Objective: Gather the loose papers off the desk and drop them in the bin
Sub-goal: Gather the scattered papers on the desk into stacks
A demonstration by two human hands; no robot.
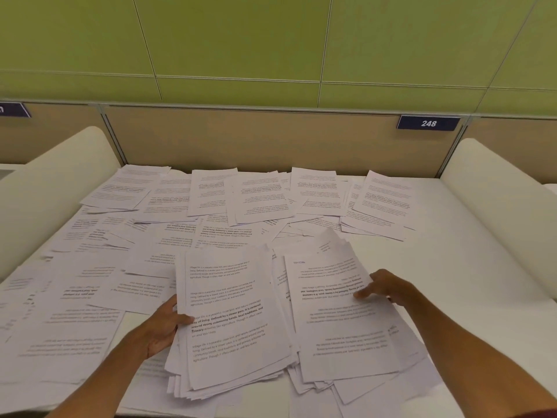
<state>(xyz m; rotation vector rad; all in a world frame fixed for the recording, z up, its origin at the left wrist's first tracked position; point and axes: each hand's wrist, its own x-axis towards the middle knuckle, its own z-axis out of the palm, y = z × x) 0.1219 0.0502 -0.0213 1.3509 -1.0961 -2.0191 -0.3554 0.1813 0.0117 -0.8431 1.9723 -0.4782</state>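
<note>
Left stack (232,321): near edge of desk (452,236), long axis running near to far, far end leaning slightly right, print upright.
Right stack (340,321): just beside it, also lengthwise near to far, print upside down.
Loose papers (144,236): spread flat across the left and far desk, overlapping, pointing every which way.
Readable print: "Defined by a slower pace", in bold on the left stack.
Number plate (428,123): "248", on the partition.
Left hand (162,324): gripping the left stack's left edge, thumb on top.
Right hand (385,288): unclenched, straight fingers resting on the right stack's right edge.
</note>
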